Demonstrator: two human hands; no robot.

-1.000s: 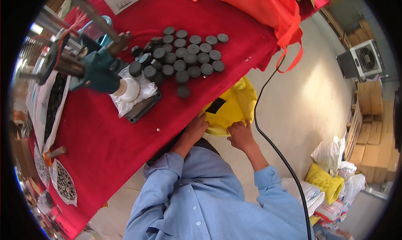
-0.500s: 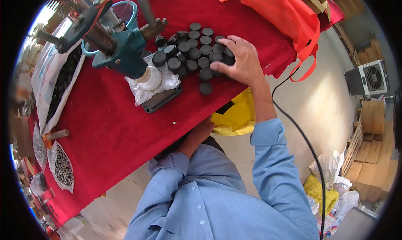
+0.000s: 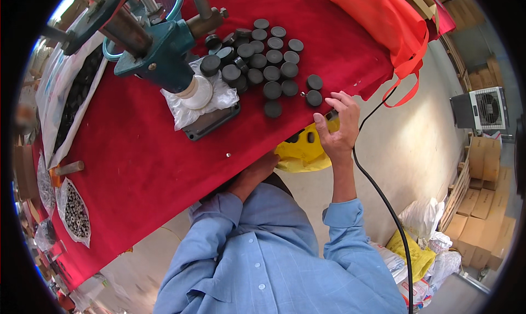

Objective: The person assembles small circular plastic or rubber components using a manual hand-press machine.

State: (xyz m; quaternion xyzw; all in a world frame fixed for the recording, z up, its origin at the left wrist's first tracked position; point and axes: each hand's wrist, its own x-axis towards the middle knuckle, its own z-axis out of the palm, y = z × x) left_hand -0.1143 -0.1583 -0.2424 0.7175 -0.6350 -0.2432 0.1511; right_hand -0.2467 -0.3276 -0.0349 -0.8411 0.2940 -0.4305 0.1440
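Round black caps [image 3: 272, 90] lie in a loose cluster on the red-covered table, some stacked. Two caps [image 3: 314, 98] sit apart near the front edge. My right hand [image 3: 341, 127] is over that edge, thumb and fingers apart; a dark cap [image 3: 331, 115] is beside the fingers, seemingly loose. Below hangs a yellow bag [image 3: 304, 159], its mouth open under the table edge, with dark pieces at its opening. My left hand [image 3: 267, 164] is at the bag's left rim, closed on it as far as shows; its fingertips are hidden.
A green hand press [image 3: 159, 56] stands left of the caps, over a plastic-wrapped pad on a black base. Farther left are a white sack [image 3: 52, 106] of black parts and a clear bag [image 3: 75, 212] of small metal pieces. A red-orange bag [image 3: 378, 18] lies at the far right; a black cable [image 3: 383, 188] hangs.
My right hand has swept from the caps toward me and over the table edge. Several caps have shifted right or left the cluster. My left hand stays by the bag.
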